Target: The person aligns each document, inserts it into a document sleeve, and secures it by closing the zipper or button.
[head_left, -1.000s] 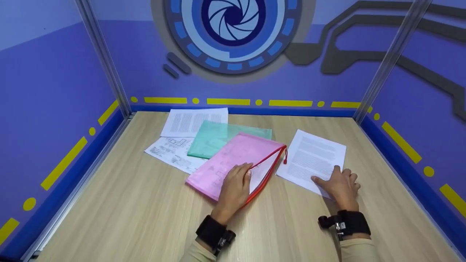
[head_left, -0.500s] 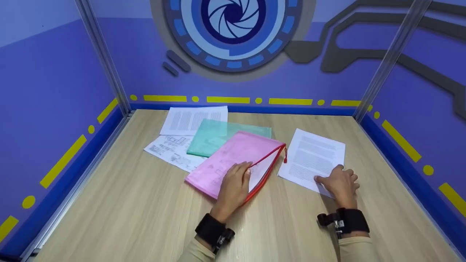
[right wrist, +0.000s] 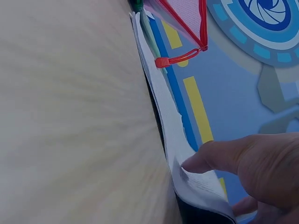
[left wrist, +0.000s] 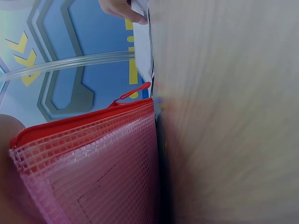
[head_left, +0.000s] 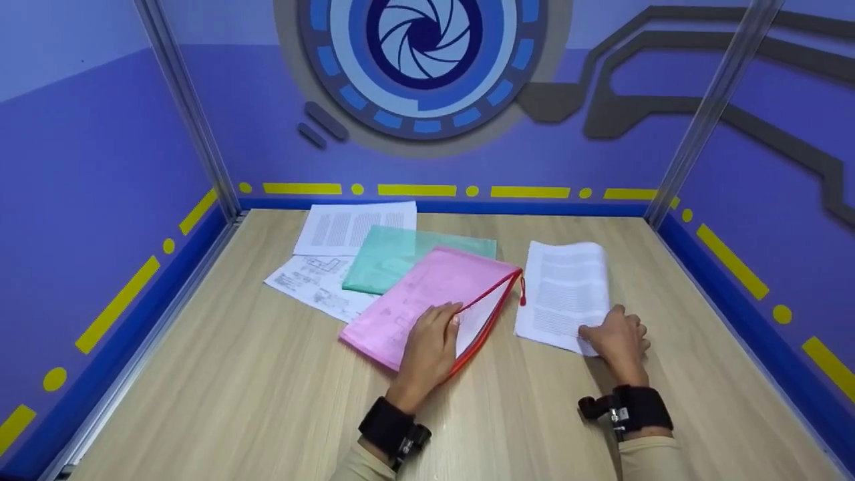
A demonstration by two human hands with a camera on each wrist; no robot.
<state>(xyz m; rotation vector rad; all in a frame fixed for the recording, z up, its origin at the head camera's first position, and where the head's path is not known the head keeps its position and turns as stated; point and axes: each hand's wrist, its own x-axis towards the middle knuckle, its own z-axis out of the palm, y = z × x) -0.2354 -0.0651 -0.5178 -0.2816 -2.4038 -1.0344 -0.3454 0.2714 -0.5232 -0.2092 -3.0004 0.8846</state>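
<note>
My left hand (head_left: 431, 344) holds a pink mesh zip pouch (head_left: 414, 287) by the upper edge of its red-zipped mouth, which gapes toward the right. White paper shows inside the mouth. The red zipper pull (left wrist: 135, 91) hangs at the pouch's far corner. To the right, my right hand (head_left: 618, 337) pinches the near right corner of a printed paper (head_left: 561, 294). That paper's right side curves up off the table, as the curled edge (right wrist: 201, 191) in the right wrist view also shows. The thumb (right wrist: 210, 156) presses on its printed face; the other fingers are partly hidden.
A green translucent pouch (head_left: 381, 257) lies partly under the pink one. Behind and left of it are a sheet of text (head_left: 354, 227) and a sheet with line drawings (head_left: 314, 284). Purple walls (head_left: 454, 167) enclose the wooden table (head_left: 267, 394) at the back and sides.
The right hand has shifted slightly left and bent up the right side of the printed paper, which lay flat before. My left hand and the pink pouch stay in place.
</note>
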